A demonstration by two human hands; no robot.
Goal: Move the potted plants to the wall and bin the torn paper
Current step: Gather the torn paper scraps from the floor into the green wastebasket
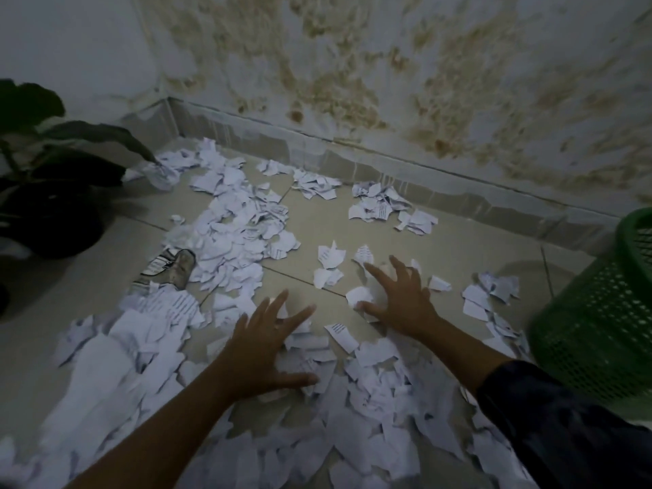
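Observation:
Torn white paper (233, 234) lies scattered over the tiled floor, thickest along the left and in the foreground. My left hand (263, 342) is spread wide with straight fingers just above the scraps in the middle. My right hand (402, 294) is also spread, fingers straight, over a few loose scraps, its thumb touching one piece. Neither hand holds anything. A potted plant (46, 192) with large dark leaves stands in a dark pot at the far left. A green mesh bin (599, 312) stands at the right edge, partly cut off.
A stained white wall (388, 82) with a grey skirting runs across the back and meets a side wall in the corner at upper left. A striped shoe (173, 268) lies among the paper left of centre. Bare tile shows between the scrap piles near the wall.

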